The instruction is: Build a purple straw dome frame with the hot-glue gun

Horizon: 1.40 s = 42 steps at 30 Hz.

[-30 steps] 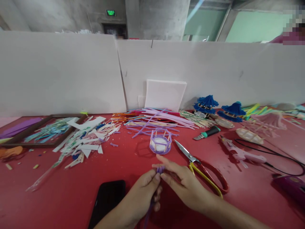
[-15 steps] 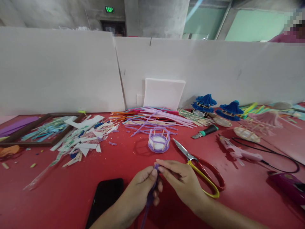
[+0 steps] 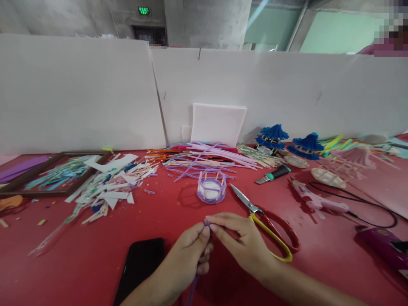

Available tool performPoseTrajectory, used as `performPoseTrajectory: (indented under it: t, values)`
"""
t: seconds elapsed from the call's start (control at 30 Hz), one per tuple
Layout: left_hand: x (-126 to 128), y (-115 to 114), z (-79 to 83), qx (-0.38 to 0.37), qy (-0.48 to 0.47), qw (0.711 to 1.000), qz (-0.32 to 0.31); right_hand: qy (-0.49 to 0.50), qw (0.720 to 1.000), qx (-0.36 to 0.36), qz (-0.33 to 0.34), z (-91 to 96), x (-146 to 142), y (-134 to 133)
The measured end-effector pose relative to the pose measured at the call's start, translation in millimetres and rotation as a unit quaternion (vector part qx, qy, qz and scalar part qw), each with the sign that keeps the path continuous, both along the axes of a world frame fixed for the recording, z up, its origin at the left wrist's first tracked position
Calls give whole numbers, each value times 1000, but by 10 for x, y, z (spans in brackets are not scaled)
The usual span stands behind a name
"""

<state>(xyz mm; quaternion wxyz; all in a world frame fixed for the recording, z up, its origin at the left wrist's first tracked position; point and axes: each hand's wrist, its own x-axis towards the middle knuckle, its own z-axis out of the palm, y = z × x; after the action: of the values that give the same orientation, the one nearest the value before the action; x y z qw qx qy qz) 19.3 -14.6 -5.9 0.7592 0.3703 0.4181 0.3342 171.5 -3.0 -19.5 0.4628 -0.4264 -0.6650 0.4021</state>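
Note:
A bunch of thin purple strips (image 3: 193, 289) is gripped in my left hand (image 3: 186, 257), its lower ends hanging out below the fist. The tips poke up between the thumb and fingers. My right hand (image 3: 244, 242) pinches those tips with thumb and index finger, touching the left fingertips. Just beyond both hands stands a small round purple frame (image 3: 211, 190) with short pale posts and a white base. Scissors (image 3: 255, 209) with red and yellow handles lie open at the right, partly behind my right forearm. A black phone (image 3: 140, 263) lies left of my left wrist.
Behind the frame is a pile of coloured strips (image 3: 207, 155). White scraps (image 3: 114, 187) and a brown picture frame (image 3: 52, 192) lie left. To the right are a utility knife (image 3: 273, 174), a pink glue gun (image 3: 315, 197) with its cord, and blue-roofed models (image 3: 274, 135). White boards (image 3: 270, 85) stand behind.
The purple tips now show less above my left thumb, and the left fingers have closed further around the bunch. My right hand keeps its pinch. The view has shifted slightly.

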Motion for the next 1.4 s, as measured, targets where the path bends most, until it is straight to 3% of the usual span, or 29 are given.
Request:
performPoseTrajectory:
  t: [0.1, 0.23, 0.33, 0.43, 0.67, 0.9, 1.13, 1.23, 1.3, 1.4]
  values:
    - [-28, 9, -26, -5, -10, 999, -31, 72, 990, -114, 31, 17, 42, 36]
    - [-66, -8, -12, -19, -8, 997, -68, 190, 941, -251, 125, 19, 97, 88]
    - [-85, -36, 50, -64, -15, 991, -118, 220, 917, -283, 175, 38, 114, 100]
    - [-97, -49, 98, -95, -26, 985, -144, 210, 914, -281, 205, 71, 117, 95]
    - [-111, -20, 63, -93, -29, 983, -152, 55, 973, -195, 110, 83, 129, 86]
    - [-119, -17, 99, -88, -35, 984, -149, 9, 991, -93, 93, 104, 127, 52]
    - [-85, -25, 87, -90, -38, 985, -144, -30, 991, -66, 116, 231, 114, 1]
    - [-100, -10, 104, -79, -69, 986, -128, 35, 984, -128, 116, 216, 123, 25]
    - [-139, 19, 130, -97, -148, 979, -100, 128, 972, -186, 73, 166, 139, 85]
    - [-200, 87, 171, -163, -248, 954, 36, 286, 923, -256, -24, 68, 160, 207]
